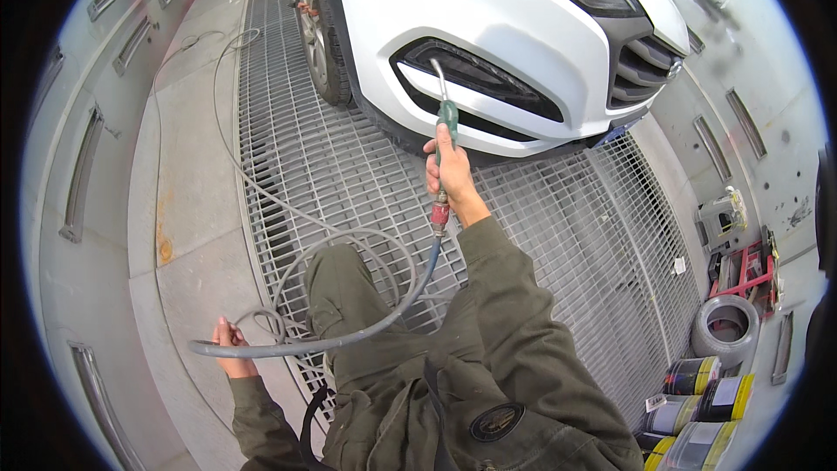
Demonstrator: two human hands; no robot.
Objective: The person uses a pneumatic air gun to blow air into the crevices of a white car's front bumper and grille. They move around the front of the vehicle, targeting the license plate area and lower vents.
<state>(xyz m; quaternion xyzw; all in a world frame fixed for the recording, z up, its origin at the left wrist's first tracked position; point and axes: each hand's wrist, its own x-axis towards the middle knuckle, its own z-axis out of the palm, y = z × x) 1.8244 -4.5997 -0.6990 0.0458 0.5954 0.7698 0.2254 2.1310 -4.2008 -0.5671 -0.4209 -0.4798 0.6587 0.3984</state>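
My right hand [450, 167] grips a green air blow gun [448, 116], its thumb along the handle. The metal nozzle [439, 72] points at the dark fog-lamp recess [484, 72] in the white front bumper [418, 6] of a car. From this view I cannot tell whether the tip touches it. Below the handle, a red coupling [440, 212] joins the gun to a grey air hose [366, 330]. That hose sweeps down to the left and bends back at my left hand [230, 347], whose curled fingers hold it. One stretch crosses in front of the left wrist.
Thinner hose coils [346, 233] lie on the metal floor grating [294, 163], near my knee. Beside the front wheel [317, 33] runs a concrete strip [196, 196]. Along the right wall stand a tire [724, 327], a red metal frame [745, 271] and several paint cans [696, 441].
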